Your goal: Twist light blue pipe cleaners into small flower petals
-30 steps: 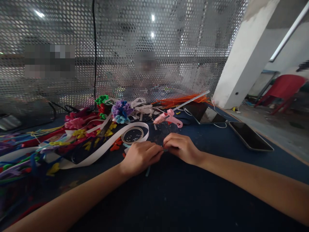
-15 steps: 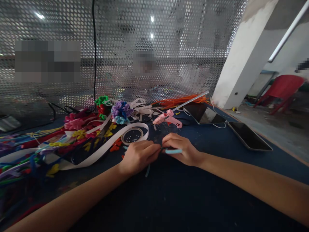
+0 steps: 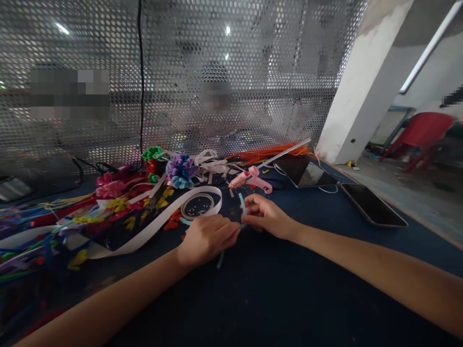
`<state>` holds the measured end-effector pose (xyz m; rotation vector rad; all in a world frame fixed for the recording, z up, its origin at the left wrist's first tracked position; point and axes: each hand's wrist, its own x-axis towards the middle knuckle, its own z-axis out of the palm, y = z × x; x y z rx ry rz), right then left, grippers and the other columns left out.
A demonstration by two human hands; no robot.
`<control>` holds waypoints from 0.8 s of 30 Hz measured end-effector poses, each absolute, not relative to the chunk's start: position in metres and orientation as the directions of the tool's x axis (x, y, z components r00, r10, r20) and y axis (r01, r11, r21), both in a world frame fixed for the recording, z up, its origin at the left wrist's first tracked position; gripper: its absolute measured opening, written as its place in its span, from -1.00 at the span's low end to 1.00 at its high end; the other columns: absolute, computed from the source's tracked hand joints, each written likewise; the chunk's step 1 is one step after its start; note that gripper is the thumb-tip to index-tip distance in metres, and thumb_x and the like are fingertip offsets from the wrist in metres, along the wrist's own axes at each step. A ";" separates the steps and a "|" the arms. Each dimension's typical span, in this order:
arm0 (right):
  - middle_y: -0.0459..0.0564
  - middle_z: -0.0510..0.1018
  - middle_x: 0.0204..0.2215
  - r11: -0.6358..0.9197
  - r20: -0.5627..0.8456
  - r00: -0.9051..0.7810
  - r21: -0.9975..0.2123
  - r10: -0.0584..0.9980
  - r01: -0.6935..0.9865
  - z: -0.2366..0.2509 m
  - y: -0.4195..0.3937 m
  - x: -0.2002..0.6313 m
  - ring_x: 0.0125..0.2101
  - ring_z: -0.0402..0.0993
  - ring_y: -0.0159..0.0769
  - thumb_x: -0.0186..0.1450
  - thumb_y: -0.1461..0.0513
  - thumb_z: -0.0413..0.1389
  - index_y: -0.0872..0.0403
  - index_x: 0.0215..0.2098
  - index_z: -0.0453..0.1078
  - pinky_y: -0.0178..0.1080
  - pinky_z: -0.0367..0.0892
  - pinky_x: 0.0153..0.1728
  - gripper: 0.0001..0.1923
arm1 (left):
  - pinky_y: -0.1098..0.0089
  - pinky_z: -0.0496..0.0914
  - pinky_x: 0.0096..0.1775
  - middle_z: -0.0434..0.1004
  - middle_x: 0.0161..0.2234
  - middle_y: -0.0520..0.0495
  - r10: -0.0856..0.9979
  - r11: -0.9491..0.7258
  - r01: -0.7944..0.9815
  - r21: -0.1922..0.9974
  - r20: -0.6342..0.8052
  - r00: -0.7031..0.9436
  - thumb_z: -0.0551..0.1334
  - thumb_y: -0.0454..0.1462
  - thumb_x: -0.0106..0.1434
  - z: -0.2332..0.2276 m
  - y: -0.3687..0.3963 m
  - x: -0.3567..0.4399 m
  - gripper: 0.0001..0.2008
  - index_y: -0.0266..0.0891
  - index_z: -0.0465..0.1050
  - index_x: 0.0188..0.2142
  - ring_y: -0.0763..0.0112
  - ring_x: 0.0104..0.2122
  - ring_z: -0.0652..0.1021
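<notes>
Light-blue pipe cleaner (image 3: pixel 243 205) stands up between my two hands, its upper end bent beside my right fingers. My left hand (image 3: pixel 211 237) is closed in a pinch on it, and further light-blue ends poke out below and to the left of that hand. Thumb and fingers of my right hand (image 3: pixel 265 215) pinch the upright stretch. Just beyond my left hand lie a round dish of small white beads (image 3: pixel 197 206) and a loop of white ribbon (image 3: pixel 159 220). A pink glue gun (image 3: pixel 250 179) rests past my right hand.
Coloured pipe cleaners and yellow pieces (image 3: pixel 77 259) crowd the left side. A purple-blue fuzzy flower (image 3: pixel 181 169) sits at the back. On the right lie a tablet (image 3: pixel 306 171) and a phone (image 3: pixel 374 205). A perforated metal screen (image 3: pixel 253 62) borders the table, people behind it.
The pipe cleaner's free end has swung from lying sideways over my right hand to standing upright. My right fingers have shifted their grip and opened a little; my left hand stays nearly in place.
</notes>
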<state>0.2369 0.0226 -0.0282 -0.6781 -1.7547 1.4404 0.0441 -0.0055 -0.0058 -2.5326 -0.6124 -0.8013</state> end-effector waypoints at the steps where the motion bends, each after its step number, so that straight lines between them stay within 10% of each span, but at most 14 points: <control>1: -0.23 0.36 -0.58 0.175 0.195 -0.564 -0.981 0.803 -0.089 -0.030 0.024 0.236 -0.70 0.18 -0.54 0.14 0.15 0.16 0.05 -0.25 0.13 -0.44 0.08 -0.71 -0.69 | 0.48 0.18 -0.57 0.33 -0.62 0.09 0.265 -0.817 0.508 -0.273 0.606 0.750 0.10 -0.35 0.24 -0.005 -0.006 0.044 -0.88 -0.26 0.38 -0.40 0.53 -0.62 0.33; 6: -0.17 0.37 -0.57 0.213 0.195 -0.549 -0.977 0.813 -0.032 -0.034 0.023 0.234 -0.71 0.18 -0.56 0.13 0.15 0.16 0.10 -0.38 0.24 -0.44 0.07 -0.72 -0.78 | 0.47 0.15 -0.60 0.32 -0.64 0.09 0.241 -0.820 0.480 -0.314 0.570 0.785 0.09 -0.34 0.25 -0.005 -0.009 0.046 -0.86 -0.25 0.38 -0.41 0.52 -0.63 0.32; 15: -0.18 0.27 -0.65 0.380 0.216 -0.596 -0.910 0.773 0.163 -0.025 0.019 0.237 -0.62 0.19 -0.49 0.30 0.16 -0.06 0.12 -0.24 0.40 -0.39 0.08 -0.60 -0.75 | 0.51 0.23 -0.51 0.42 -0.57 0.05 0.464 -0.813 0.582 -0.002 0.601 0.651 0.07 -0.34 0.24 -0.007 -0.001 0.042 -0.85 -0.27 0.39 -0.41 0.54 -0.58 0.40; 24: -0.12 0.38 -0.33 0.671 0.422 -0.664 -0.723 0.618 0.165 -0.024 0.020 0.240 -0.29 0.36 -0.41 0.06 0.56 -0.02 0.09 -0.56 0.39 -0.28 0.25 -0.22 -0.69 | 0.50 0.22 -0.52 0.41 -0.57 0.06 0.498 -0.820 0.566 0.083 0.591 0.634 0.09 -0.33 0.22 -0.009 -0.002 0.043 -0.86 -0.25 0.39 -0.41 0.54 -0.58 0.39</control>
